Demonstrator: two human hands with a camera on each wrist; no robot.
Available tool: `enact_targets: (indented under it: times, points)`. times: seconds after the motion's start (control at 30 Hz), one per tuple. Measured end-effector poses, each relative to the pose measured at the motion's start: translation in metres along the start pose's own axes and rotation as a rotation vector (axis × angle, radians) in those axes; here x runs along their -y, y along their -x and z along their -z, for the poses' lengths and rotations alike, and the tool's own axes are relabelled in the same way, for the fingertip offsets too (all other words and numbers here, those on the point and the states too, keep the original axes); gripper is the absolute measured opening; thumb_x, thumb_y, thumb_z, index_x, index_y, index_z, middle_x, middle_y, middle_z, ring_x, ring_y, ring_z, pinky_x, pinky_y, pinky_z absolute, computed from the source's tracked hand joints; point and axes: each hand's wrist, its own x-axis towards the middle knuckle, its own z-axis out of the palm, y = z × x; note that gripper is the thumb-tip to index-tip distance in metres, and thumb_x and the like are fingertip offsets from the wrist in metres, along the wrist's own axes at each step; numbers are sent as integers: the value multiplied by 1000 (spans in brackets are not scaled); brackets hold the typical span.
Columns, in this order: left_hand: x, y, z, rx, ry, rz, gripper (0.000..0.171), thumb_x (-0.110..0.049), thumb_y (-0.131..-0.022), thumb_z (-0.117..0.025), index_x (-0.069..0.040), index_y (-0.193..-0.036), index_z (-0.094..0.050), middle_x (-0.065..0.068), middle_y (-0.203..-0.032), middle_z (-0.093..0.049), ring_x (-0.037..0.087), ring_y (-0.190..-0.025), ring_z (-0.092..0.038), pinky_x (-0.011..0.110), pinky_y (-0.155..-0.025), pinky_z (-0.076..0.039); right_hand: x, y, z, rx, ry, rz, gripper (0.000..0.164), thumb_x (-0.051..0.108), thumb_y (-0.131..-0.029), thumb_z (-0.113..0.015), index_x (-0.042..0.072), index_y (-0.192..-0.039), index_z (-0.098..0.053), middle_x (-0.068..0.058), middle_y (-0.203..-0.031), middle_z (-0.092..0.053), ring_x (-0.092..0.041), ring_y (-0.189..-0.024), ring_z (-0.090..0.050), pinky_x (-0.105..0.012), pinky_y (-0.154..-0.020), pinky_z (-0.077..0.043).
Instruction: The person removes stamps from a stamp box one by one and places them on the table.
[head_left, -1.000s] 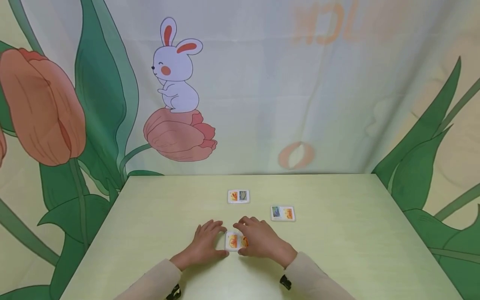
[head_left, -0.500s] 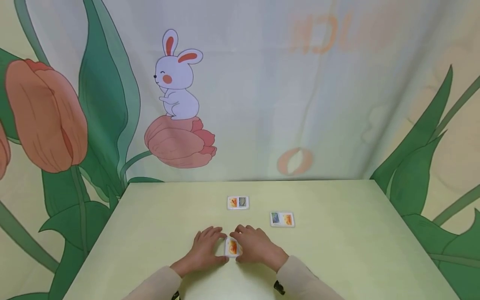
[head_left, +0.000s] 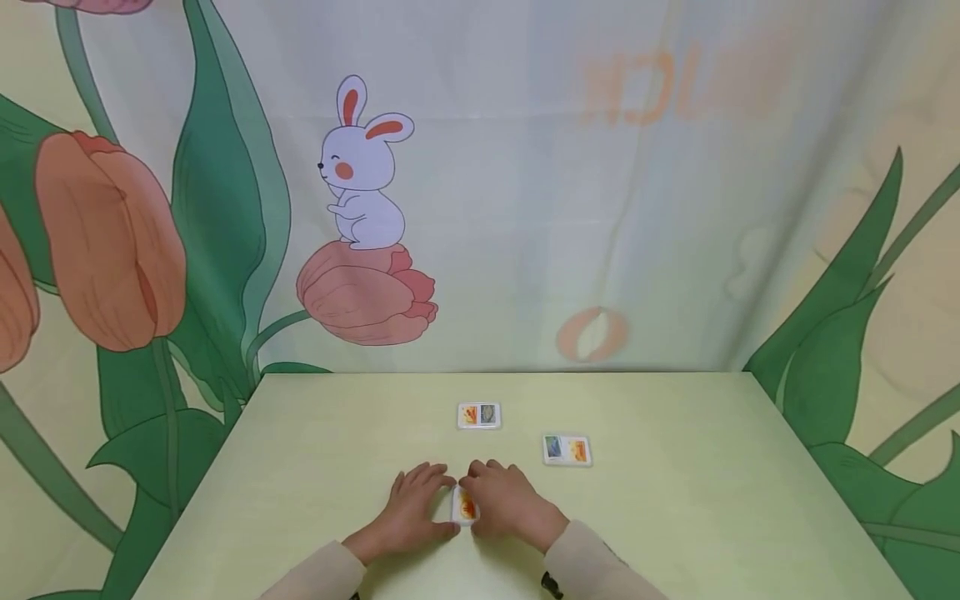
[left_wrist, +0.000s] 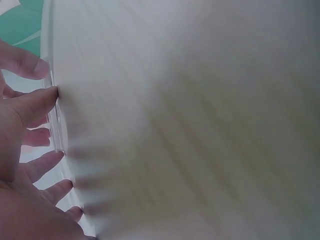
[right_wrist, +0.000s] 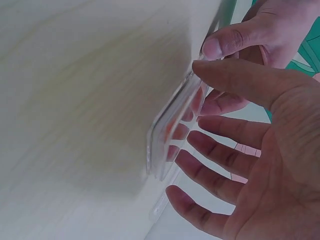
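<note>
A pale curtain (head_left: 495, 217) hangs behind the table, printed with a white rabbit (head_left: 365, 196) sitting on a pink tulip (head_left: 360, 300), and a large orange tulip (head_left: 120, 250) on the left. At the upper right, faint orange letters (head_left: 648, 87) run backwards; I make out a reversed C, but no sure word. A pale green, faintly wood-grained tabletop (head_left: 697, 508) meets the curtain at a straight back edge.

From the head view, two white-bordered rectangular cards lie flat on it: the far card (head_left: 479, 415), with an orange and a grey picture, and the right-hand card (head_left: 567, 450), with a blue-green and an orange one. Any print on them is too small to read. Bare surface spreads to both sides of the person's forearms. Near the front middle is a clear-edged rectangular tile (head_left: 464, 506) with an orange picture, its right part hidden. The left hand (head_left: 412, 510) arches at its left end, thumb at the near corner, forefinger at the far one. The right hand (head_left: 510, 500) is bent over its right part. Both wrists come from beige sleeves (head_left: 592, 562).

In the left wrist view, the left thumb and forefinger narrowly hold the tile's edges; the other fingers fan out beside it.

In the right wrist view, the tile looks like layered clear plastic; I cannot tell whether it is one piece or two. Both thumbs press its near edge side by side, and the right fingers curl round the opposite side, gripping it.
</note>
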Motion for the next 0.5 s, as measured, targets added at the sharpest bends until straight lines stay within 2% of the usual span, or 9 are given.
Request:
enact_targets:
  times: [0.5]
  points:
    - [-5, 2, 2, 3, -12, 5, 56, -32, -78, -81, -7, -124, -60, 19, -146, -47, 46, -142, -30, 75, -110, -14, -2, -9, -2, 30, -6, -17, 50, 32, -71, -84, 20, -117, -68, 4, -115, -63, -16, -98, -58, -37, -78, -52]
